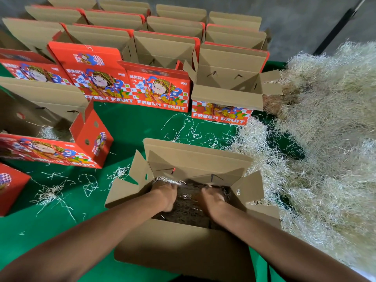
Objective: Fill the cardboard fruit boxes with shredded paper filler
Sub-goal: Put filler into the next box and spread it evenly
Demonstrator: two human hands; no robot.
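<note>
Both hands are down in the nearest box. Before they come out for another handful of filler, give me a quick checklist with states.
1. Nearest box flaps open and out of the way: ok.
2. Filler in box is present under the hands: ok; whether it is deep enough: cannot tell.
3. Left hand and right hand are both on the filler: ok; grip state: cannot tell.
4. Shredded paper pile lies right of the box with plenty left: ok.
5. Green table has loose strands scattered on it: not ok.
6. Next open box behind stands ready: ok.
</note>
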